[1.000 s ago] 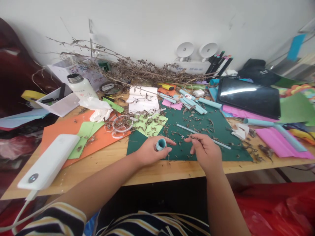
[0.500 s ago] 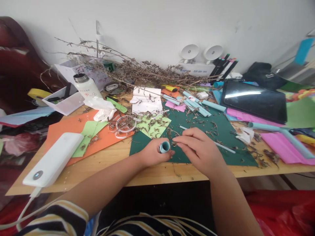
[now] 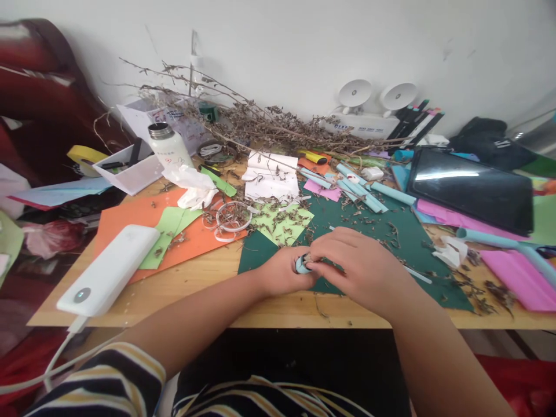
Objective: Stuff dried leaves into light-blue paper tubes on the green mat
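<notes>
My left hand (image 3: 284,271) is wrapped around a light blue rolled paper tube (image 3: 300,264), whose open end faces up toward me. My right hand (image 3: 360,263) is closed in a pinch, its fingertips right at the mouth of the tube. Brownish dried leaves (image 3: 308,258) show between those fingertips and the rim. Under both hands lies a dark green sheet (image 3: 260,255) strewn with leaf crumbs. Just beyond the left hand, a light green paper (image 3: 282,223) carries more dried leaves.
Dried branches (image 3: 269,124) stretch along the wall. To the left are a white power bank (image 3: 108,269), an open bottle (image 3: 171,147), a tape ring (image 3: 233,216) and orange paper (image 3: 130,217). Several blue paper tubes (image 3: 360,194) and a black tablet (image 3: 473,188) lie to the right.
My right hand has come in to the tube's mouth, bringing a pinch of dried leaves to it. The left hand keeps its grip on the tube. The whole view has shifted slightly.
</notes>
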### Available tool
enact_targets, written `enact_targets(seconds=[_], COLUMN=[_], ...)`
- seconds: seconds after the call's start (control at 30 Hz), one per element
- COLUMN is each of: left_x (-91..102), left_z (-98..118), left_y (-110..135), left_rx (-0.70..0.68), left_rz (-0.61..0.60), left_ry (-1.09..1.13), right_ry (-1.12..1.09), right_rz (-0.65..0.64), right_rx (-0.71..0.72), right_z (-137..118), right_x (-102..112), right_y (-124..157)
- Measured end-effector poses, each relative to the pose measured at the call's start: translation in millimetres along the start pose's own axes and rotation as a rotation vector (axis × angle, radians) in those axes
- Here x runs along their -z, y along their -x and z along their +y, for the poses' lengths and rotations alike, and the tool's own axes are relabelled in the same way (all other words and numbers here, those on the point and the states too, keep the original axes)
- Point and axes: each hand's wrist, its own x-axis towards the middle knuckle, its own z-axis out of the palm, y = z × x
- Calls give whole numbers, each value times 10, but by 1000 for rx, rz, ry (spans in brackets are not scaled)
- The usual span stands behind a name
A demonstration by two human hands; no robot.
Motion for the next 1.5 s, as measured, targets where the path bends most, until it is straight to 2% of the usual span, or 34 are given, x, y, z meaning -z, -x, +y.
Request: enact_targets(seconds=[0.1,0.3,0.5,0.63,0.73,0.87,1.03,1.1,1.17,1.23,1.3,1.4,1.5], left_x=[-5,-4,-9,-20,-24,-35,21,98,195,291,364,425,454], left_z=[18,39,51,33,16,18,36,23,1,-13,-9,15,22], left_y=[0,8,0,2,7,11,12,-2,-28,-65,-99,-123,-117], left_rx=[23,113,69,90,99,74,52,25,-43,-144,-210,-210,-195], left_rz=[5,-2,10,40,44,28,88,165,262,347,398,414,377], left_ry=[22,-8,0,30,57,60,131,238,366,466,516,522,484], right_ry=[-46,-36,-129,-96,-159,-376,-601,-622,-597,-507,-357,-155,-53], right_rz=[5,-65,68,121,63,-6,141,221,247,171,25,-157,-236], right_rx=[43,-36,-35,-106,-167,-266,-349,-388,-471,-522,-486,-402,-362], right_z=[24,12,60,77,84,124,181,195,207,215,210,164,98], right_x=[-30,-27,-32,-100,-131,-158,-289,-365,-442,-518,-592,-686,-742], right_y=[0,49,87,78,48,20,59,81,94,99,94,65,13])
